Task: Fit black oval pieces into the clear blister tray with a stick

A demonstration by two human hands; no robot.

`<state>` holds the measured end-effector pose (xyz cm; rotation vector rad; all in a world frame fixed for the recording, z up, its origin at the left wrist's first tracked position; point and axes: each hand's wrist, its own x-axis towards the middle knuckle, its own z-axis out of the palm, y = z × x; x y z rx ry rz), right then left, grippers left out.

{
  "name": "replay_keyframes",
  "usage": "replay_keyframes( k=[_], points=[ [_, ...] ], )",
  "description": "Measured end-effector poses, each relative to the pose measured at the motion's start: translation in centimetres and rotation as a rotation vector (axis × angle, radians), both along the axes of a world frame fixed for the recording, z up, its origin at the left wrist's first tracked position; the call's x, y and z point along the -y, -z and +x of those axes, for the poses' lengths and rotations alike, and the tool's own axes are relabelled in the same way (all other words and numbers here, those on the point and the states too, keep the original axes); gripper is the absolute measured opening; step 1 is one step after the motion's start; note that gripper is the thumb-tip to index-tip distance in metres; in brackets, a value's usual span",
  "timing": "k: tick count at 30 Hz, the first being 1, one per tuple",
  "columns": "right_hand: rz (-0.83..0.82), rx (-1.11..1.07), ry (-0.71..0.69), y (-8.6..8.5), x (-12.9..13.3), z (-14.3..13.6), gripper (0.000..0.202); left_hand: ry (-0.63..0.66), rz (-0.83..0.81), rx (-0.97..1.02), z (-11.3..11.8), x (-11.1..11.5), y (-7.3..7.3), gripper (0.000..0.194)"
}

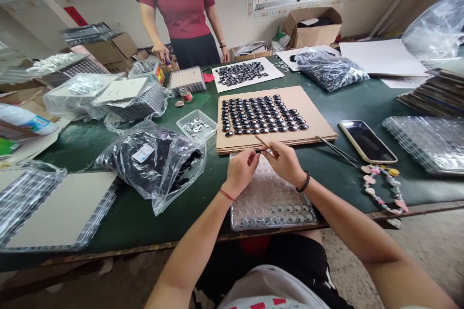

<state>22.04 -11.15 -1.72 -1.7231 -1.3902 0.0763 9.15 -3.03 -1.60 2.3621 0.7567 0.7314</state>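
Observation:
Both hands meet above a clear plastic tray whose lower rows hold small ring-like pieces. My left hand is closed, its fingertips pinching a small dark piece. Against that piece, my right hand is closed round a thin wooden stick. Just beyond the hands, glossy black oval pieces lie in rows on stacked brown cardboard. A small clear box of silvery pieces stands left of the cardboard. Tweezers rest at the cardboard's right corner.
A phone and beaded strap lie right. On the left is a plastic bag of black items. More black pieces cover a white board farther back. A person in a red top stands across the green table.

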Motion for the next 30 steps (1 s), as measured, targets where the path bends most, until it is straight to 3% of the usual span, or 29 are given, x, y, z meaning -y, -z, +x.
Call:
replay_keyframes(
  k=[17, 26, 30],
  points=[
    [0.015, -0.091, -0.016, -0.3, 0.0, -0.3, 0.008, -0.026, 0.054, -0.005, -0.4, -0.1, -0.4, 0.027],
    [0.022, -0.484, -0.084, -0.7, -0.4, 0.1, 0.016, -0.070, 0.111, 0.069, -0.5, 0.1, -0.6, 0.025],
    [-0.017, -0.637, -0.139, -1.0, -0.9, 1.9, 0.024, -0.051, 0.043, 0.103, -0.7, -0.3, -0.6, 0.023]
  ],
)
